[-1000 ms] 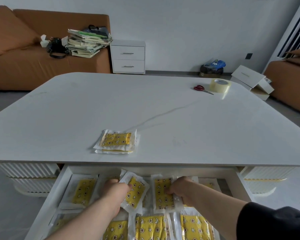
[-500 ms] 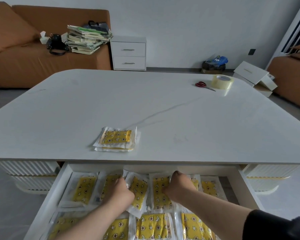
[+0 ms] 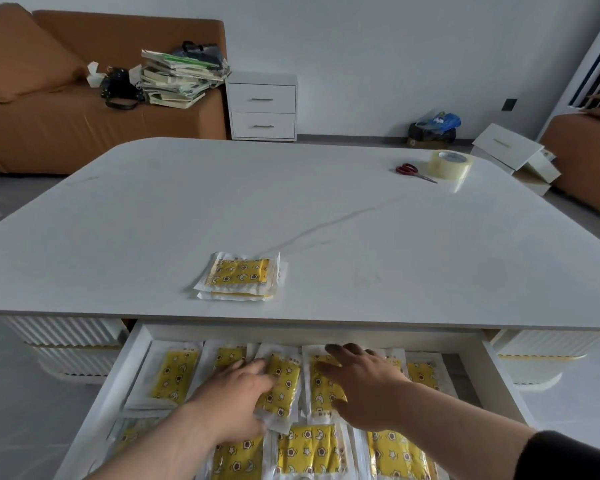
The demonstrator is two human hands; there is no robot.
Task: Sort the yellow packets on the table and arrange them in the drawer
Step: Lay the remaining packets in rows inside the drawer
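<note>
drawer [image 3: 134, 372], lower centre, pulled out under the table [image 3: 326, 220]: yellow packets in two rows. left hand [image 3: 236, 393] lies over a tilted packet [image 3: 283, 382] in the back row; blurred, so pinching or pressing cannot be told. right hand [image 3: 364, 382], fingers straight and spread, lies flat on the next packet [image 3: 321, 393]. tabletop, centre: small stack of packets [image 3: 241, 277].

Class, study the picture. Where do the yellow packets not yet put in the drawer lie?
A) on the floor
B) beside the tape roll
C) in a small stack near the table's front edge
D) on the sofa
C: the stack of packets lies on the table near its front edge, just above the open drawer, far from the tape roll.
</note>
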